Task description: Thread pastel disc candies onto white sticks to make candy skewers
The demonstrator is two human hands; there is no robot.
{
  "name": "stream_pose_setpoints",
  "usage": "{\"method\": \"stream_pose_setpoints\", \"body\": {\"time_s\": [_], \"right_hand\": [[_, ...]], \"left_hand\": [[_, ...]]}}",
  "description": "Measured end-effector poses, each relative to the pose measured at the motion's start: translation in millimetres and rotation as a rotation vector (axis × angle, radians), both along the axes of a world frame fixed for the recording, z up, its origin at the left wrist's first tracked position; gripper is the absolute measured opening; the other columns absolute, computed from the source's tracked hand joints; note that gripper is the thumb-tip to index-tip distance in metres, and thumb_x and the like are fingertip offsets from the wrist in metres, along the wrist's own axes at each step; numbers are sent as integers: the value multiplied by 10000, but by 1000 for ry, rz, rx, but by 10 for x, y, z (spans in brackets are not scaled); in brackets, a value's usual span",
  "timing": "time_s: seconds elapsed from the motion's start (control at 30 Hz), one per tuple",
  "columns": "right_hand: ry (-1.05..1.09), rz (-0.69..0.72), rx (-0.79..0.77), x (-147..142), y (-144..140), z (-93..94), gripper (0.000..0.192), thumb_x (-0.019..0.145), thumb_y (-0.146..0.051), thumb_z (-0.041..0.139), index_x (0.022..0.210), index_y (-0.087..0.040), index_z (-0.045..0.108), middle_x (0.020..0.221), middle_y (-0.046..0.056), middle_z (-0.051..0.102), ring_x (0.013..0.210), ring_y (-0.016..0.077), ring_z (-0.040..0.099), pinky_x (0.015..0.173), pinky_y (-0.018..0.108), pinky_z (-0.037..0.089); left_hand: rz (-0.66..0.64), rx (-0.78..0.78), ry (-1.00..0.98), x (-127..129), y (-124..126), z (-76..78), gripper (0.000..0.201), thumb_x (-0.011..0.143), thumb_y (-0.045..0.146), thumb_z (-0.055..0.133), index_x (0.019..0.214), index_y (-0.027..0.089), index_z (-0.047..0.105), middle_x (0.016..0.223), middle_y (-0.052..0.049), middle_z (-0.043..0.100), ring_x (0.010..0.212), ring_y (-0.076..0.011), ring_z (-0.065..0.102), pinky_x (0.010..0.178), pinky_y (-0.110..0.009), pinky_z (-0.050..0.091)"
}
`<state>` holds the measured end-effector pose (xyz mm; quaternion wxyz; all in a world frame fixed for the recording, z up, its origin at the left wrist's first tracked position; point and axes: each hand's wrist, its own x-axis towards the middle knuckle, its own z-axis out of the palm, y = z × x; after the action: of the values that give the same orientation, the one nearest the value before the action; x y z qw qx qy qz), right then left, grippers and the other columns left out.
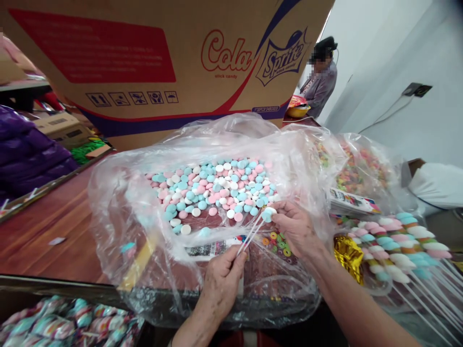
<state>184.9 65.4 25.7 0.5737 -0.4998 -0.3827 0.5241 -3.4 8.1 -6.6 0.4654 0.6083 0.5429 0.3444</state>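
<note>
My left hand (224,275) pinches the lower ends of two thin white sticks (249,236), which slant up to the right. At their upper ends, the fingers of my right hand (293,226) are closed on a white candy and a blue candy (266,215); how far the sticks go into them is too small to tell. Just beyond lies a spread of pink, blue and white round candies (213,185) in an open clear plastic bag (115,193). Small coloured ring candies (278,243) lie under the plastic by my right wrist, and a printed packet (210,248) lies beside the sticks.
Finished candy skewers (398,241) are stacked at the right, near gold foil (349,258). A large cardboard box (188,96) stands behind the bag. Wrapped candies (68,323) fill a container below the table's (54,221) front edge. Another person (323,79) works at the back.
</note>
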Motion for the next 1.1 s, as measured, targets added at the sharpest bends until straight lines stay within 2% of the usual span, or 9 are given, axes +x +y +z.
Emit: {"method": "stream_pose_setpoints", "body": {"time_s": [0.13,0.3,0.57,0.7,0.83,1.0,1.1], "right_hand": [[-34,-3,38,-5,-5,-2,165,641,-282,702,766,-214,619,663,-30,630,650,141,583,609,261,456],[-168,-8,98,2,-18,6,137,689,-291,673,789,-217,615,714,-15,663,657,144,584,601,266,465],[-604,39,285,49,-85,-10,156,811,-276,566,915,-212,664,842,18,709,794,175,651,736,296,520],[-721,76,350,71,-101,-16,191,813,-248,570,955,-206,690,931,31,740,824,177,679,760,287,542],[-627,136,330,88,-98,-11,212,850,-256,563,1016,-221,691,971,21,743,863,174,685,784,288,547],[-327,144,182,53,-68,12,140,834,-310,615,930,-239,689,834,-9,739,783,165,683,713,279,556],[-230,146,116,41,-45,14,164,791,-334,670,917,-235,704,825,-13,738,742,161,680,682,276,557]], "left_hand": [[15,-16,11,8,8,11,285,921,383,506,807,195,688,560,54,432,557,-141,427,559,-233,309],[20,-26,21,13,4,20,301,918,386,512,753,192,671,549,51,440,554,-143,436,559,-237,305],[34,-22,14,3,14,-2,303,912,396,510,752,191,664,544,55,448,550,-140,436,553,-232,308],[49,-32,4,6,-1,23,315,908,410,506,759,182,665,546,58,435,545,-137,423,545,-231,300],[53,-24,-2,0,-11,9,325,910,426,507,793,177,680,563,58,422,565,-140,416,559,-234,305],[43,-17,-27,1,-12,-15,316,909,414,511,805,175,688,563,58,418,557,-137,407,551,-234,297],[43,-17,-25,1,-12,-11,311,907,414,518,830,175,702,565,58,419,559,-137,405,550,-234,297]]}}
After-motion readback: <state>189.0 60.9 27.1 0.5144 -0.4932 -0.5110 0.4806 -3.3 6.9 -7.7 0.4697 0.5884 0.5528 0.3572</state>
